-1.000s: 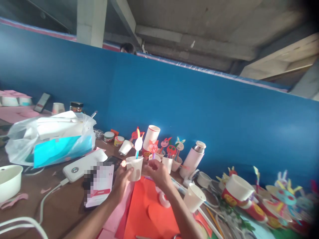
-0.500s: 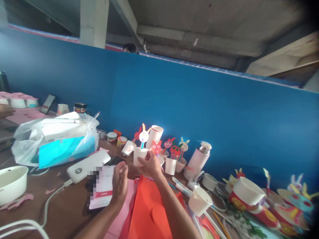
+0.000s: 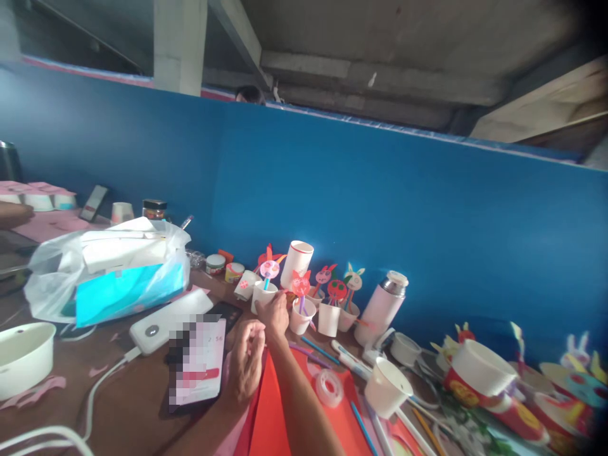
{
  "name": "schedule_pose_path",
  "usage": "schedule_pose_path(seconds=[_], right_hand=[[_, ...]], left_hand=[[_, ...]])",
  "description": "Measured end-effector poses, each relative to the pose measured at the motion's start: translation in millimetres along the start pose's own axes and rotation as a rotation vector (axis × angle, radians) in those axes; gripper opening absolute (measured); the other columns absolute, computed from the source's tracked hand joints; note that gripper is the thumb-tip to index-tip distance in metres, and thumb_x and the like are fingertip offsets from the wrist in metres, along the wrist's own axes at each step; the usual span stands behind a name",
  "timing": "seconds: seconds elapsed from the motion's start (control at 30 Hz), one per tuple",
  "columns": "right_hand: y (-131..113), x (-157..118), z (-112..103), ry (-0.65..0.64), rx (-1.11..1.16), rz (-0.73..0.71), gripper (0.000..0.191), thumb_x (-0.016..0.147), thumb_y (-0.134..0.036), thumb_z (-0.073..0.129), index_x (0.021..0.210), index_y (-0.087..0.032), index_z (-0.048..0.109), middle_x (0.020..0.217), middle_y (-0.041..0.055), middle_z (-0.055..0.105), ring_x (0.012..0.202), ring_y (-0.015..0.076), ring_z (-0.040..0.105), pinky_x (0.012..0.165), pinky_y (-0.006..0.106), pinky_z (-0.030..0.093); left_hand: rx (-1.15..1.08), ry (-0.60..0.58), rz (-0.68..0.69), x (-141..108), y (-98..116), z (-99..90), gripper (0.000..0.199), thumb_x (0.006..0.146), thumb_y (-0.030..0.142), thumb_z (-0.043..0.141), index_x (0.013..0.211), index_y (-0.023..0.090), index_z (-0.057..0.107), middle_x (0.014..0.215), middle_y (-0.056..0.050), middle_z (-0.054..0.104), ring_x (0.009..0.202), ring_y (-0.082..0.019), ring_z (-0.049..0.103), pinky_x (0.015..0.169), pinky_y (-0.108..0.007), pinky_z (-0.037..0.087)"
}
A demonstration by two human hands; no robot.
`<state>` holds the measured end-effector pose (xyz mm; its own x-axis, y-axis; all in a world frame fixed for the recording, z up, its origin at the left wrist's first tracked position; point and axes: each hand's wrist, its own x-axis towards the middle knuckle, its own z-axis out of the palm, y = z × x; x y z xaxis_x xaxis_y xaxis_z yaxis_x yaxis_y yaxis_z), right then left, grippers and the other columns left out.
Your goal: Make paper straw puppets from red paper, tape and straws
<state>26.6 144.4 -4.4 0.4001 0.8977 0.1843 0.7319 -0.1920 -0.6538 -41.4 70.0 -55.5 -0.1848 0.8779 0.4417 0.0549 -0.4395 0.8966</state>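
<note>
At the bench's back edge by the blue wall, white paper cup [image 3: 263, 295] stands upright, its stick figure pointing up, right hand [image 3: 275, 314] fingers curled round it, left hand [image 3: 247, 364] loosely open, resting on pink paper [image 3: 223, 415].

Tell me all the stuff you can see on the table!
Small cups with paper animals on sticks: about five, white, by the blue wall.
Tall cup: one, white, behind them.
Flask: one, pink, right of them.
Tape roll: one, clear, on red paper.
Power bank: one, white, left.
Bowl: one, white, far left.
Bag: one, clear, back left.
Right hand: on a small cup.
Left hand: resting beside a card.
</note>
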Motion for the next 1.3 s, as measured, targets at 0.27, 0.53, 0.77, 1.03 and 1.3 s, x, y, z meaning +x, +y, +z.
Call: schedule_pose_path(seconds=[0.27, 0.53, 0.77, 1.03, 1.3], right_hand=[[10.8, 1.0, 8.5, -0.022, -0.015, 0.004, 0.034, 0.094, -0.032, 0.062, 0.123, -0.016, 0.057, 0.122, 0.0089, 0.062, 0.108, 0.0239, 0.062, 0.092, 0.046, 0.051], [19.8, 1.0, 6.6, -0.038, -0.053, -0.057, 0.038, 0.094, -0.033, 0.062, 0.127, -0.017, 0.055, 0.13, 0.0102, 0.058, 0.114, 0.0258, 0.059, 0.096, 0.048, 0.049], [23.7, 1.2, 10.8, -0.043, -0.082, -0.141, 0.039, 0.095, -0.036, 0.06, 0.128, -0.017, 0.055, 0.131, 0.0105, 0.057, 0.119, 0.0269, 0.056, 0.099, 0.05, 0.046], [17.1, 5.1, 10.3, -0.127, -0.068, -0.196, 0.03, 0.096, -0.036, 0.058, 0.119, -0.016, 0.06, 0.115, 0.0076, 0.065, 0.104, 0.022, 0.064, 0.09, 0.044, 0.052], [12.2, 5.0, 9.8, -0.169, -0.083, -0.187, 0.034, 0.096, -0.037, 0.058, 0.123, -0.016, 0.058, 0.119, 0.0085, 0.064, 0.109, 0.0237, 0.062, 0.095, 0.046, 0.049]], left_hand=[[0.015, -0.031, -0.052, 0.3, -3.7, 0.1, 0.039, 0.091, 0.057, 0.045, 0.098, 0.022, 0.06, 0.098, -0.008, 0.069, 0.087, -0.023, 0.068, 0.078, -0.033, 0.055], [0.031, -0.049, -0.03, -0.8, 1.1, 0.2, 0.036, 0.093, 0.054, 0.044, 0.096, 0.021, 0.059, 0.094, -0.007, 0.067, 0.084, -0.021, 0.066, 0.074, -0.031, 0.053], [0.055, -0.041, 0.013, 0.3, 4.2, 0.1, 0.036, 0.092, 0.053, 0.044, 0.094, 0.02, 0.059, 0.09, -0.008, 0.066, 0.082, -0.022, 0.065, 0.075, -0.032, 0.052], [0.047, -0.047, 0.028, 1.8, 1.0, -2.9, 0.035, 0.092, 0.051, 0.045, 0.095, 0.02, 0.061, 0.089, -0.007, 0.067, 0.08, -0.021, 0.066, 0.074, -0.031, 0.054], [0.059, -0.056, 0.027, 2.8, 0.9, -2.7, 0.032, 0.092, 0.048, 0.046, 0.092, 0.021, 0.062, 0.088, -0.006, 0.068, 0.08, -0.021, 0.066, 0.073, -0.03, 0.052]])
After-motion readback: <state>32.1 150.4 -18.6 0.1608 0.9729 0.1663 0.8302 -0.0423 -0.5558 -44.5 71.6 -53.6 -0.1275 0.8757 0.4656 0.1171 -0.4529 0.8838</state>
